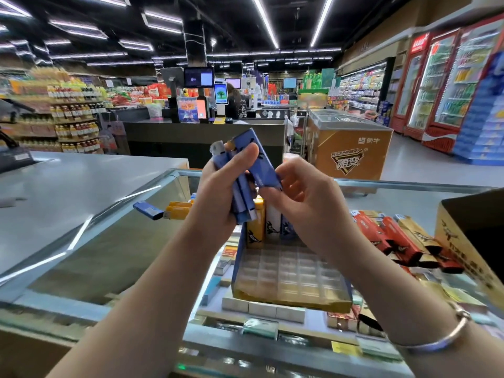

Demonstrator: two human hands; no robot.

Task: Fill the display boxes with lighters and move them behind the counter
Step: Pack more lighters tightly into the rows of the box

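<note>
My left hand [218,186] grips a bunch of blue lighters [241,184] above the display box [289,274] on the glass desk [109,241]. My right hand [302,192] pinches one lighter's lower end. Three lighters stand in the box's back row.

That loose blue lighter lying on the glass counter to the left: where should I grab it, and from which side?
Pinch the blue lighter across its long flat sides near mid-body, coming from above. It lies flat on the glass counter, metal cap end toward the yellow lighters close beside it, so the blue end is freer. The left hand is full of lighters, so the right hand looks better placed.
</note>
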